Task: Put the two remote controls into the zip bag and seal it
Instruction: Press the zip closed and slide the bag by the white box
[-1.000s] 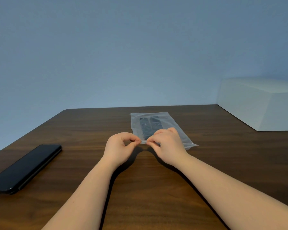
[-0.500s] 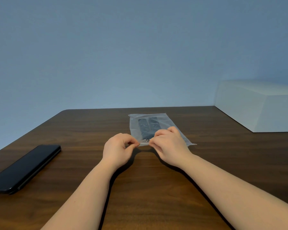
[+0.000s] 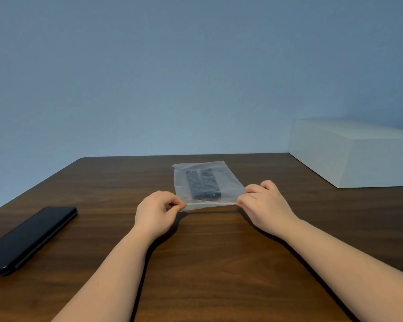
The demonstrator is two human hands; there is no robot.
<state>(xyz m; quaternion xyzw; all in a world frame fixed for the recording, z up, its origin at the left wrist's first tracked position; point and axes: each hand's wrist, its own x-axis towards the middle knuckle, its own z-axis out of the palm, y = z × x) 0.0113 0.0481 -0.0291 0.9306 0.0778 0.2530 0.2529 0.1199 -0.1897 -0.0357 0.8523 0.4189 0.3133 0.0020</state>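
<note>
A clear zip bag (image 3: 228, 180) lies flat on the dark wooden table (image 3: 209, 263), its mouth towards me. Two black remote controls (image 3: 201, 183) rest side by side inside it. A thin red zip line runs along the near edge. My left hand (image 3: 155, 212) pinches the left end of that edge between thumb and forefinger. My right hand (image 3: 264, 205) pinches the right end the same way. The near edge is stretched straight between the two hands.
A black phone (image 3: 27, 238) lies at the left edge of the table. A white box (image 3: 356, 152) stands at the back right. A plain blue-grey wall rises behind the table.
My right hand has slid to the right along the bag's near edge, away from my left hand. The left hand has stayed at the left corner.
</note>
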